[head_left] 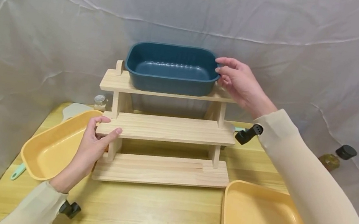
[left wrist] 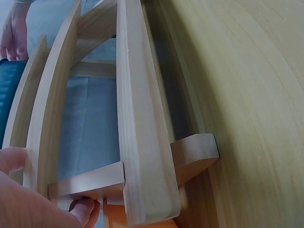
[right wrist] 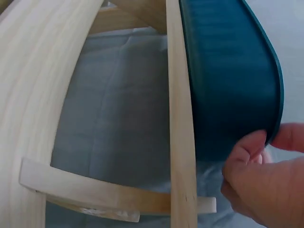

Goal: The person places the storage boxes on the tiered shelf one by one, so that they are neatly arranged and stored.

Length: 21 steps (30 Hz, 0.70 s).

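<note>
Lower left: left hand (head_left: 90, 149) gripping wooden rack (head_left: 166, 127) shelf end; right hand (head_left: 236, 80) fingers pinching blue basin (head_left: 171, 68) rim, upper centre. Risk: basin tipping off if pulled unevenly.

basin (head_left: 171, 69): dark blue | rack (head_left: 167, 129): pale wood | trays (head_left: 267, 222): yellow | backdrop (head_left: 38, 29): white

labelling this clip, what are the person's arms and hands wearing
Both arms wear long, snug cream sleeves to the wrist. The left hand and right hand are bare, with no gloves or rings visible. A small black camera is strapped at each wrist: left, right.
</note>
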### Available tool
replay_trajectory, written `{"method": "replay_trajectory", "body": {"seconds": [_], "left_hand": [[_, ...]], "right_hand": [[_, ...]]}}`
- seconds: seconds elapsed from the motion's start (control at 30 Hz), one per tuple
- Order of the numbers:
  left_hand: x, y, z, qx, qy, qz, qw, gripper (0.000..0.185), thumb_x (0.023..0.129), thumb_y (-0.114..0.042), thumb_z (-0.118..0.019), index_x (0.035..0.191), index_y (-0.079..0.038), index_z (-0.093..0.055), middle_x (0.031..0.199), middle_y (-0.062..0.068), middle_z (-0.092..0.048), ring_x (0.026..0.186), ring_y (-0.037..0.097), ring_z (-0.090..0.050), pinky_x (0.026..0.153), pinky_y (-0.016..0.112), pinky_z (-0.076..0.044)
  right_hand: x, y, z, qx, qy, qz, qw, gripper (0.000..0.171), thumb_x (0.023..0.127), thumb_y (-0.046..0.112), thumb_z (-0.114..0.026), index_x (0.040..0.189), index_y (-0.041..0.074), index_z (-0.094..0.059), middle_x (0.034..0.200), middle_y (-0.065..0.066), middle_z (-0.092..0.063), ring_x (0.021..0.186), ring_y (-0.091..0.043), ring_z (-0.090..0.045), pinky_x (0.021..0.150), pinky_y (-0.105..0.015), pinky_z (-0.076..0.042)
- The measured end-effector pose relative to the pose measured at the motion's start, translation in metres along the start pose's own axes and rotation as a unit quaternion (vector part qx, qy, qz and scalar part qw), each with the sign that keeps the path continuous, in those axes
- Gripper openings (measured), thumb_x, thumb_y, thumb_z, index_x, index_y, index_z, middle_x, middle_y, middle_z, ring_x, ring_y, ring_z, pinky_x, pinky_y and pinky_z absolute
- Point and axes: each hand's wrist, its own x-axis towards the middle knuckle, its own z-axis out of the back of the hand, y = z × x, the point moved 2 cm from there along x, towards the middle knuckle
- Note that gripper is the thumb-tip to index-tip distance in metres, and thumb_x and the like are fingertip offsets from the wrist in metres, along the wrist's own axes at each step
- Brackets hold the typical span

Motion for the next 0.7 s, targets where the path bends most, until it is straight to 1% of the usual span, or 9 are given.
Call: {"method": "replay_trajectory", "body": {"seconds": [0.13,0.27,0.3,0.37,0.43,0.5,0.57,0.7], "left_hand": [[0.0,0.0,0.0,-0.003,-0.003,0.0,1.0,0.052,0.105,-0.031,-0.078,0.142,-0.02,-0.044,0.119,0.005,-0.047,0.089,0.013,-0.052,0.068,0.025,-0.043],[-0.002,0.001,-0.001,-0.009,-0.011,0.0,0.9999,0.046,0.106,-0.029,-0.077,0.139,-0.022,-0.047,0.113,0.005,-0.046,0.084,0.012,-0.05,0.064,0.023,-0.042],[-0.002,0.001,-0.001,-0.01,-0.012,0.0,0.9999,0.045,0.106,-0.029,-0.077,0.139,-0.022,-0.048,0.112,0.005,-0.045,0.083,0.012,-0.05,0.064,0.023,-0.042],[-0.002,0.001,-0.001,-0.012,-0.015,0.0,0.9998,0.043,0.106,-0.028,-0.077,0.139,-0.022,-0.049,0.11,0.004,-0.043,0.081,0.012,-0.048,0.063,0.023,-0.041],[-0.002,0.0,-0.001,-0.013,-0.015,0.001,0.9998,0.043,0.106,-0.028,-0.076,0.139,-0.023,-0.049,0.109,0.004,-0.041,0.082,0.012,-0.047,0.063,0.023,-0.04],[-0.002,-0.001,-0.001,-0.013,-0.015,0.003,0.9998,0.042,0.107,-0.028,-0.076,0.139,-0.023,-0.05,0.109,0.003,-0.041,0.083,0.012,-0.047,0.064,0.023,-0.04],[-0.002,-0.001,0.0,-0.014,-0.015,0.003,0.9998,0.041,0.107,-0.027,-0.076,0.138,-0.023,-0.05,0.107,0.003,-0.042,0.082,0.012,-0.047,0.065,0.023,-0.04],[-0.002,-0.002,0.001,-0.025,-0.015,0.003,0.9996,0.039,0.107,-0.025,-0.075,0.137,-0.023,-0.05,0.11,0.004,-0.045,0.084,0.013,-0.049,0.067,0.024,-0.043]], "right_hand": [[-0.002,-0.005,-0.004,-0.002,-0.019,0.029,0.999,0.034,0.109,-0.003,-0.06,0.142,-0.004,-0.055,0.113,-0.009,-0.054,0.072,-0.015,-0.051,0.067,-0.019,-0.051],[-0.004,-0.009,-0.007,-0.005,-0.036,0.058,0.998,0.029,0.109,-0.003,-0.059,0.138,-0.005,-0.056,0.105,-0.008,-0.058,0.064,-0.014,-0.047,0.061,-0.018,-0.046],[-0.005,-0.01,-0.007,-0.005,-0.042,0.064,0.997,0.028,0.109,-0.002,-0.059,0.137,-0.005,-0.057,0.105,-0.008,-0.059,0.064,-0.013,-0.048,0.061,-0.018,-0.046],[-0.006,-0.01,-0.007,0.001,-0.059,0.072,0.996,0.025,0.109,-0.002,-0.06,0.134,-0.002,-0.059,0.105,-0.008,-0.06,0.068,-0.013,-0.052,0.063,-0.019,-0.048],[-0.008,-0.01,-0.005,0.001,-0.077,0.079,0.994,0.024,0.108,0.0,-0.061,0.132,0.0,-0.06,0.107,-0.007,-0.061,0.078,-0.014,-0.056,0.07,-0.02,-0.051],[-0.01,-0.01,-0.003,-0.002,-0.089,0.086,0.992,0.026,0.107,0.002,-0.061,0.133,0.001,-0.06,0.107,-0.006,-0.059,0.088,-0.016,-0.058,0.076,-0.023,-0.052],[-0.013,-0.01,0.0,-0.001,-0.099,0.092,0.991,0.026,0.107,0.003,-0.061,0.133,0.002,-0.059,0.106,-0.005,-0.058,0.093,-0.018,-0.057,0.08,-0.025,-0.052],[-0.021,-0.009,0.005,0.006,-0.102,0.097,0.99,0.025,0.106,0.003,-0.06,0.131,0.003,-0.059,0.107,-0.005,-0.056,0.095,-0.02,-0.054,0.081,-0.028,-0.05]]}}
